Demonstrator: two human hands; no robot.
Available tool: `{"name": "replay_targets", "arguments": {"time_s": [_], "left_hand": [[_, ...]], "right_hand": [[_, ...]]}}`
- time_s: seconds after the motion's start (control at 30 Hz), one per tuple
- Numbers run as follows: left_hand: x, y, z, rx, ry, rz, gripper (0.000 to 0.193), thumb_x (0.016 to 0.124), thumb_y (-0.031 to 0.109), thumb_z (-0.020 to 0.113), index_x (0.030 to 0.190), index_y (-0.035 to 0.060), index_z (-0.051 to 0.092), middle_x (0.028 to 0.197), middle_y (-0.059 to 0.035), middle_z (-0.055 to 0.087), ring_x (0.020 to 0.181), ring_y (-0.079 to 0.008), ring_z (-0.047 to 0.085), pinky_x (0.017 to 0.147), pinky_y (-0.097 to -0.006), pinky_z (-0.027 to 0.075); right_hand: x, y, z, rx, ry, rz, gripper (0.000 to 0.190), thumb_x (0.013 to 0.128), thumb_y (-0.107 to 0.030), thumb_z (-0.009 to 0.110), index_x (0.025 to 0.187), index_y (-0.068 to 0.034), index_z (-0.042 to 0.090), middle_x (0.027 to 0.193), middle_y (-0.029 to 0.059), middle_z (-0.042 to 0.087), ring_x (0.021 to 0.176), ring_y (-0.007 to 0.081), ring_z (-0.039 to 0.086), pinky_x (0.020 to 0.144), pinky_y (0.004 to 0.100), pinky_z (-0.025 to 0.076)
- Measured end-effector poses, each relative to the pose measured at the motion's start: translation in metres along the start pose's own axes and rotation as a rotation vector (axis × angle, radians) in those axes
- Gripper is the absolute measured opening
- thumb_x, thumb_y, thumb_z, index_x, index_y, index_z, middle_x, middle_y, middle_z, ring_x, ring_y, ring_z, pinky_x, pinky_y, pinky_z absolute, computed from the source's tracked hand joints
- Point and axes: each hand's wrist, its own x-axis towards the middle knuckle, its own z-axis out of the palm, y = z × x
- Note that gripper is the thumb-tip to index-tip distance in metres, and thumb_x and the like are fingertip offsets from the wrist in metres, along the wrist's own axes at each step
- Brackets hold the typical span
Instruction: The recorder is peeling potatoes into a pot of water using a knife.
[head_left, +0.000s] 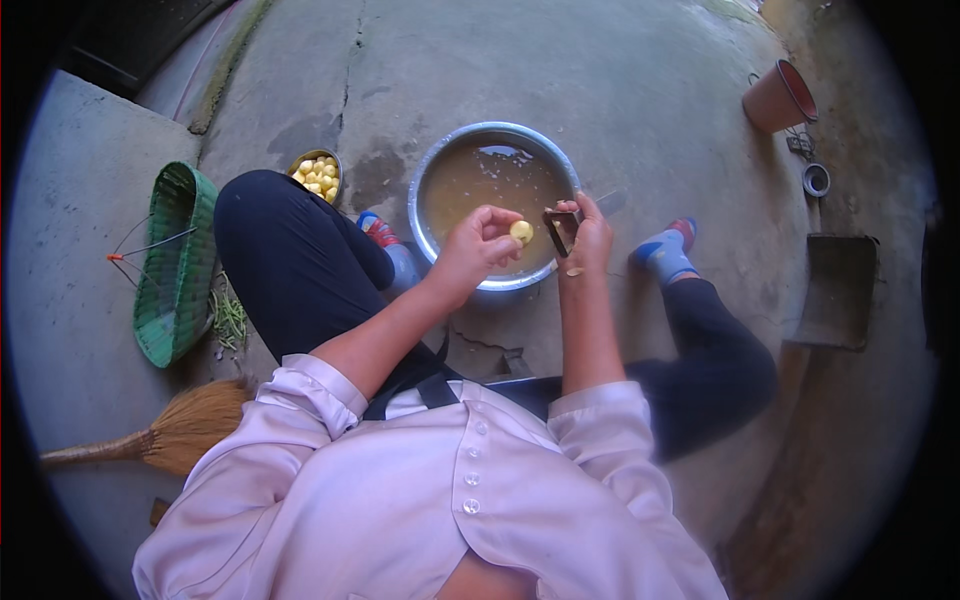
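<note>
Between the fingertips of my left hand (484, 244) is a small, pale yellow peeled potato (521, 232), held over a metal basin (422, 244). Murky brown water (480, 180) with floating bits lies in the basin. My right hand (590, 236) grips a peeler-like tool (559, 232) with a dark, frame-shaped end near the basin's right rim. A flat grey part of it sticks out beyond my fingers. The potato and the tool are apart. A scrap of peel (574, 271) clings to my right wrist.
A bowl (339, 174) of peeled potatoes stands beyond my left knee. Further left are a green woven basket (176, 262), green scraps (229, 319) and a straw broom (195, 424). A red bucket (776, 97), a small metal cup (816, 180) and a dustpan-like container (838, 292) are right.
</note>
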Motion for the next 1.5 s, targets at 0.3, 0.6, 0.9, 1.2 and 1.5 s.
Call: {"name": "replay_targets", "arguments": {"time_s": [0.3, 0.6, 0.9, 1.2, 1.5], "left_hand": [[0.001, 0.006, 0.003, -0.269, -0.008, -0.052, 0.032, 0.089, 0.003, 0.061, 0.117, -0.0013, 0.048, 0.104, -0.0142, 0.062, 0.088, -0.0198, 0.066, 0.078, -0.0291, 0.056], [0.002, -0.001, 0.001, -0.221, -0.021, -0.077, 0.027, 0.091, 0.007, 0.061, 0.113, -0.0053, 0.050, 0.100, -0.0134, 0.063, 0.086, -0.0204, 0.067, 0.078, -0.0298, 0.057], [0.002, -0.001, 0.003, -0.117, -0.013, 0.097, 0.029, 0.088, 0.003, 0.063, 0.112, -0.0035, 0.049, 0.101, -0.0121, 0.063, 0.087, -0.0176, 0.066, 0.077, -0.0266, 0.054], [0.000, -0.007, 0.000, -0.026, -0.019, 0.079, 0.030, 0.087, 0.002, 0.065, 0.112, -0.0023, 0.049, 0.103, -0.0115, 0.062, 0.090, -0.0150, 0.064, 0.081, -0.0272, 0.053], [0.002, -0.004, 0.004, 0.094, -0.023, 0.154, 0.032, 0.084, 0.002, 0.068, 0.112, -0.0013, 0.051, 0.103, -0.0057, 0.061, 0.093, -0.0099, 0.060, 0.086, -0.0232, 0.050]], "right_hand": [[-0.008, -0.002, 0.011, 0.049, -0.070, 0.049, 0.011, 0.089, -0.007, 0.059, 0.084, -0.002, 0.052, 0.066, 0.0056, 0.055, 0.058, 0.0182, 0.061, 0.057, 0.0347, 0.055], [-0.037, -0.009, 0.034, -0.172, -0.131, -0.168, 0.014, 0.090, -0.010, 0.060, 0.091, -0.002, 0.048, 0.070, 0.0051, 0.055, 0.057, 0.0178, 0.061, 0.055, 0.0308, 0.056], [0.013, 0.006, -0.010, -0.003, 0.090, 0.078, 0.013, 0.090, -0.007, 0.059, 0.086, 0.001, 0.050, 0.068, 0.0065, 0.056, 0.060, 0.0199, 0.063, 0.056, 0.0339, 0.057], [-0.034, -0.009, 0.037, -0.212, -0.154, -0.200, 0.017, 0.088, -0.004, 0.062, 0.094, 0.000, 0.046, 0.067, 0.0072, 0.056, 0.051, 0.0179, 0.060, 0.048, 0.0294, 0.053], [-0.015, -0.011, 0.018, -0.089, -0.071, -0.039, 0.015, 0.090, -0.010, 0.062, 0.089, -0.001, 0.050, 0.068, 0.0055, 0.055, 0.056, 0.0182, 0.061, 0.052, 0.0302, 0.055]]}}
